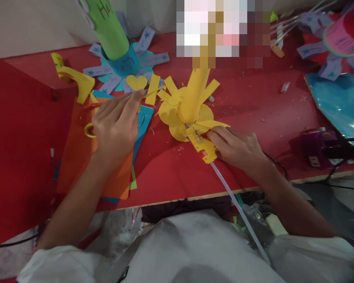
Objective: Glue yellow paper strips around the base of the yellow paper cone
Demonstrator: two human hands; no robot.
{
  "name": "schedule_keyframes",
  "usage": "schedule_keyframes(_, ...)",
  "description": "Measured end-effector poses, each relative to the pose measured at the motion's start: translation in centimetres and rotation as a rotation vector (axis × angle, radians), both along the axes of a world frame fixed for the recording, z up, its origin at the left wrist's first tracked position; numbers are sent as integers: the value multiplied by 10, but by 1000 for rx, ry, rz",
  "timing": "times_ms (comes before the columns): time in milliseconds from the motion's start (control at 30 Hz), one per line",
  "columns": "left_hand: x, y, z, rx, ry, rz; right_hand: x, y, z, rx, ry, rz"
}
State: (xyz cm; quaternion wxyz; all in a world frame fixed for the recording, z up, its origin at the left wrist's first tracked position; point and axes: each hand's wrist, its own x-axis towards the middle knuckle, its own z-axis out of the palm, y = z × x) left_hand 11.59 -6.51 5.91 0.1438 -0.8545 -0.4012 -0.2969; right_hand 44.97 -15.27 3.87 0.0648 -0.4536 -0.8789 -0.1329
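Note:
My right hand is wrapped around a yellow hot glue gun, its nozzle at the foot of an upright yellow paper tube. A long translucent glue stick trails from the gun past the table edge. The tube stands on a yellow flower-shaped paper base with paper strips fanning out around it. To the left, my left hand has its fingers closed on a thin yellow strip reaching toward the flower; its held end is hidden. Beyond the fingertips lies a yellow paper heart.
Orange paper sheets and scissor handles lie under and beside my left hand. Behind stands a green tube on a blue flower base. At right are a pink paper cup shape, a blue packet and a purple adapter with cables.

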Motion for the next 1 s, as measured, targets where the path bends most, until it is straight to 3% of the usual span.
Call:
schedule_keyframes(400,-3,-3,0,8,-32,-24,-3,4,-4,77,-27,5)
schedule_keyframes(633,-6,0,-2,-85,-68,80,3,0,-2,-20,16,-32)
schedule_keyframes(733,-14,13,-12,-202,-188,195,4,-1,-2,-32,32,-50)
schedule_keyframes(833,-30,35,-26,-376,-516,136,4,-1,-4,-28,41,-54)
schedule_keyframes(867,-37,43,-30,-348,-623,105,4,-1,-4,-26,49,-56)
schedule_keyframes(933,-52,55,-32,-133,-734,86,4,-1,-5,-20,57,-56)
schedule_keyframes(1000,-66,63,-30,36,-551,89,4,-1,-7,-6,50,-47)
